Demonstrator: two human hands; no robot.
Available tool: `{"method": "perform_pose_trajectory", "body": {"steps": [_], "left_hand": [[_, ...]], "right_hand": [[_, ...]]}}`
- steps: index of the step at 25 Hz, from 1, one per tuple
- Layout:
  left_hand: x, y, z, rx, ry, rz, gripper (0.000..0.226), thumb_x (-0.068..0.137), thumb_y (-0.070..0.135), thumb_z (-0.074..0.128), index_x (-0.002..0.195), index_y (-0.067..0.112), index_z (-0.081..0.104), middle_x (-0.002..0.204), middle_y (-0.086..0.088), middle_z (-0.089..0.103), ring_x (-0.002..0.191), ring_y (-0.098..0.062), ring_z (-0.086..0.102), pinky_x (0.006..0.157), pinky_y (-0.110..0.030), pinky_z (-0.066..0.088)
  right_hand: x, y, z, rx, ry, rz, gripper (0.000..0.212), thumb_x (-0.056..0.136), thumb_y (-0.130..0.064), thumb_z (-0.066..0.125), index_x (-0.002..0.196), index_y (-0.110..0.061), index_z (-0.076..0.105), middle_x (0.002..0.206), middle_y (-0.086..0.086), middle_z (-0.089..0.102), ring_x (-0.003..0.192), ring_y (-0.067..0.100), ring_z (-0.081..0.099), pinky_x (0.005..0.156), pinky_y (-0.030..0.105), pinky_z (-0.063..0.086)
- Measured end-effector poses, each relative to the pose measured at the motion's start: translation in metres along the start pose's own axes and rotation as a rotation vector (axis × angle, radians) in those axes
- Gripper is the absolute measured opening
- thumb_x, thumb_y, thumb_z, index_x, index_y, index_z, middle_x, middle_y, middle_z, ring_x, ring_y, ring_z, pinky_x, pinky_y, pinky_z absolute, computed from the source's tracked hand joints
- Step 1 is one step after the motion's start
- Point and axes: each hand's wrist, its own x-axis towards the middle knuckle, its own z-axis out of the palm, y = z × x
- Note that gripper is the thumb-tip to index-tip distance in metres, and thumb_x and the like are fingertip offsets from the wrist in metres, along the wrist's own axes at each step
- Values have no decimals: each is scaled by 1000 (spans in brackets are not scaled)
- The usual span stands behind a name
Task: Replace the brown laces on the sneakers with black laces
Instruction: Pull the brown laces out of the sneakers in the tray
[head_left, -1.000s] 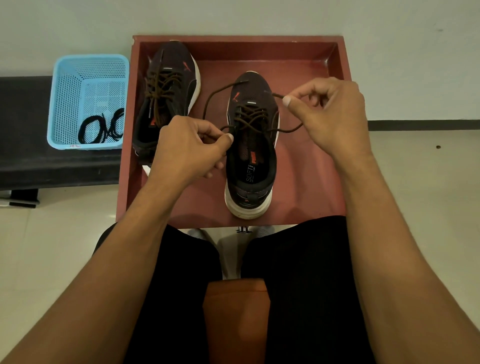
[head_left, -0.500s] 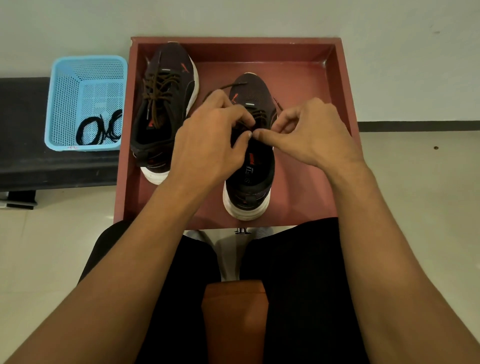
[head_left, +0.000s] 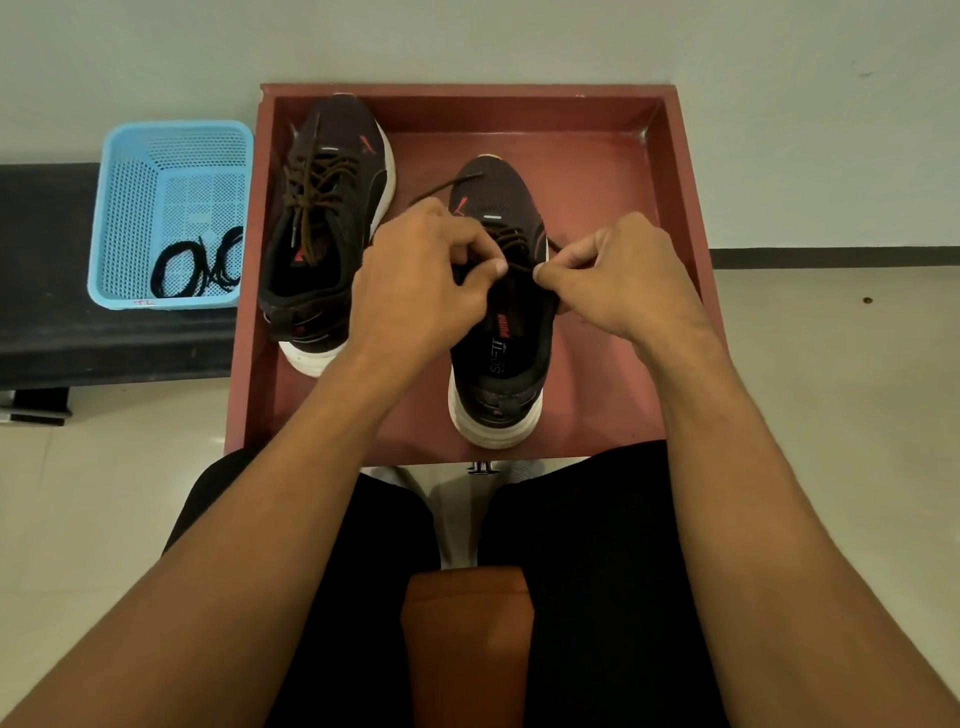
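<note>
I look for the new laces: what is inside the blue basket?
In the blue basket, black laces lie coiled at its near end. Nothing else shows; they cover the mesh beneath.

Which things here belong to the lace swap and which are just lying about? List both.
Job: near sneaker, its brown lace pinched by left hand and right hand; far sneaker, brown-laced; black laces in blue basket.
Lying about: red tray under the sneakers; black bench under the basket; orange-brown block between the knees.
</note>
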Motion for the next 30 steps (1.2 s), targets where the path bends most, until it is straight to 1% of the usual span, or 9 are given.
{"method": "perform_pose_trajectory", "body": {"steps": [5, 7, 10, 14, 16, 20, 25, 27, 30], "left_hand": [[-1, -22, -23, -127, 95, -131, 5, 92, 31, 71, 89, 27, 74, 76, 12, 61, 66, 1, 54, 66, -15, 43], [-3, -16, -22, -67, 109, -91, 9, 91, 37, 70, 97, 31, 73, 90, 12, 58, 76, 1, 55, 70, -17, 44], [-6, 5, -12, 45, 65, 61, 29, 89, 48, 68, 116, 38, 70, 113, 10, 50, 95, -4, 58, 70, -28, 50], [-7, 25, 4, 284, 31, 145, 27, 89, 58, 71, 107, 39, 77, 109, 6, 49, 95, -14, 56, 61, -32, 44], [-5, 24, 5, 266, 15, 108, 23, 90, 55, 72, 104, 38, 78, 106, 7, 49, 93, -14, 55, 62, -32, 42], [-5, 16, 0, 169, 56, 16, 12, 91, 46, 73, 97, 36, 73, 103, 11, 49, 90, -12, 56, 66, -34, 50], [-3, -1, -16, 76, 136, -118, 12, 88, 45, 66, 92, 34, 69, 107, 13, 54, 93, -6, 56, 74, -38, 55], [-2, 0, -19, 146, 151, -64, 17, 85, 49, 65, 94, 35, 70, 114, 11, 53, 105, -9, 53, 76, -36, 52], [-3, 8, -12, 396, 91, 139, 33, 80, 59, 65, 105, 39, 74, 129, 5, 50, 123, -27, 44, 89, -38, 42]], "right_hand": [[3, 4, -2, 29, -19, 24, 11, 89, -29, 80, 78, -28, 83, 73, -12, 75, 77, 7, 74, 68, 24, 57], [3, 4, -3, 31, -22, 24, 9, 89, -29, 80, 80, -27, 83, 75, -12, 75, 79, 6, 73, 64, 19, 51], [3, 4, -4, 40, -36, 19, 10, 90, -31, 80, 83, -26, 84, 75, -9, 77, 79, 7, 74, 65, 19, 50], [3, 5, -5, 23, -39, 2, 17, 91, -36, 81, 79, -24, 84, 70, -8, 76, 76, 8, 75, 67, 22, 55], [2, 5, -6, 27, -39, 11, 19, 91, -36, 81, 78, -23, 83, 71, -7, 76, 76, 9, 75, 67, 21, 55], [3, 6, -7, 25, -41, 31, 20, 92, -35, 81, 79, -20, 83, 70, -8, 75, 75, 6, 74, 64, 18, 48], [4, 6, -6, 31, -30, 29, 22, 91, -34, 81, 76, -18, 81, 70, -8, 76, 75, 6, 74, 73, 21, 53], [3, 5, -6, 28, -28, 23, 22, 91, -35, 82, 77, -19, 82, 71, -8, 76, 76, 6, 75, 72, 20, 52], [2, 4, -7, 36, -35, 20, 19, 90, -37, 82, 78, -23, 82, 71, -8, 77, 77, 6, 75, 71, 22, 53]]}}
